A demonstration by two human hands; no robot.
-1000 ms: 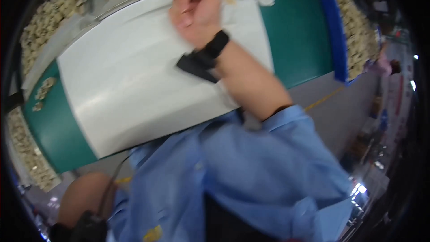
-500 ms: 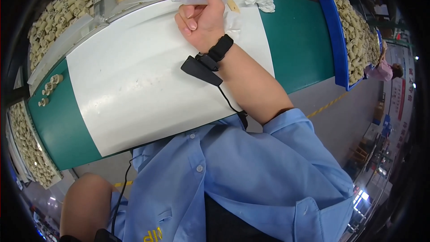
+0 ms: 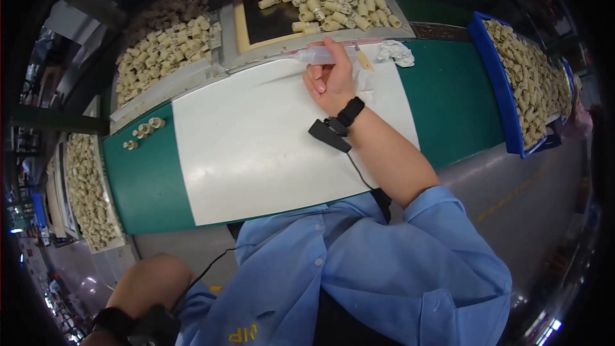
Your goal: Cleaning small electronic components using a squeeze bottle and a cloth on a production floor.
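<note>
Since the earlier frame the right hand (image 3: pixel 330 83) has settled at the desk's (image 3: pixel 448 102) far edge, closed around a clear syringe (image 3: pixel 318 56), which looks light, stiff and slippery, best held mid-barrel.

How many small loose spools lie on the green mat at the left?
5: four spools in a row near the mat's far left edge, one just left of them. More may be too small to see.
</note>
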